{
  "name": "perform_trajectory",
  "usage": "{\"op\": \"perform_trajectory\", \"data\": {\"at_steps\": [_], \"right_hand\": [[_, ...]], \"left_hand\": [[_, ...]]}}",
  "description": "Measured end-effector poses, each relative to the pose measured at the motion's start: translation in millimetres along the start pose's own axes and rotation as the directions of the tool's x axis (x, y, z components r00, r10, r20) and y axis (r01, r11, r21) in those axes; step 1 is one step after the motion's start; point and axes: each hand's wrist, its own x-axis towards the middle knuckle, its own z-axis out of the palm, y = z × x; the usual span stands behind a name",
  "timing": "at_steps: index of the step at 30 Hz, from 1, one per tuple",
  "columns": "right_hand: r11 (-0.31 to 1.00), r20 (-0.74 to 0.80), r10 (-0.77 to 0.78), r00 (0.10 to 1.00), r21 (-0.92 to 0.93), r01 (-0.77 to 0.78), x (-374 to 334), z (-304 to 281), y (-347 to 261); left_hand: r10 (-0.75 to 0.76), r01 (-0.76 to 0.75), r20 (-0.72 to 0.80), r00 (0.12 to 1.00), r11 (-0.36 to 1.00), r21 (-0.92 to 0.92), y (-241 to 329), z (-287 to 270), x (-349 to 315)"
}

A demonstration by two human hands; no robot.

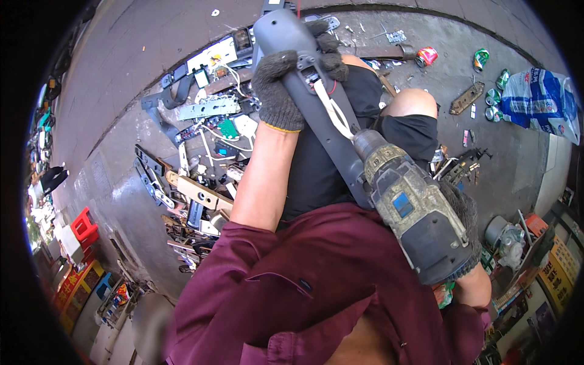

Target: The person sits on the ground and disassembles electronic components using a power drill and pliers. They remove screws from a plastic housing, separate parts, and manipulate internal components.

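Observation:
A long dark grey plastic housing (325,137) lies slanted across my lap, its wide rounded end farthest from me. My left hand (278,88), in a dark knitted glove, is closed around it near that end, with fingertips showing on the far right side. From an opening in the housing, white wires (334,112) run toward the drill's nose. My gloved right hand (463,216) grips a worn cordless drill (398,194) from its right side, mostly hidden behind the tool. The drill's chuck (368,143) is close to the housing; its tip against the part cannot be made out.
Dismantled electronic parts (222,109) and metal strips (198,190) litter the floor to the left. Crushed drink cans (480,59) and a blue-white plastic bag (538,103) lie far right. A red stool (85,230) stands at far left. Boxes and a yellow panel (559,271) are at lower right.

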Motion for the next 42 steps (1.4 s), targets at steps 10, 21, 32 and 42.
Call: {"op": "perform_trajectory", "data": {"at_steps": [10, 21, 32, 42], "right_hand": [[0.985, 0.001, -0.064, 0.998, -0.162, 0.064, -11, -20, -12], [0.831, 0.037, -0.186, 0.982, -0.527, 0.177, -4, -15, -18], [0.583, -0.110, -0.618, 0.778, -0.728, 0.360, 10, -10, 2], [0.947, -0.444, -0.200, 0.873, 0.143, 0.289, -36, 10, 61]], "left_hand": [[-0.062, 0.079, -0.118, 0.991, 0.987, 0.137, -17, 3, 11], [-0.043, 0.058, -0.105, 0.994, 0.988, 0.142, -14, -3, 9], [-0.024, 0.068, -0.126, 0.992, 0.931, 0.358, -34, 30, -25], [-0.203, 0.242, -0.161, 0.966, 0.927, 0.287, -74, 42, -86]]}}
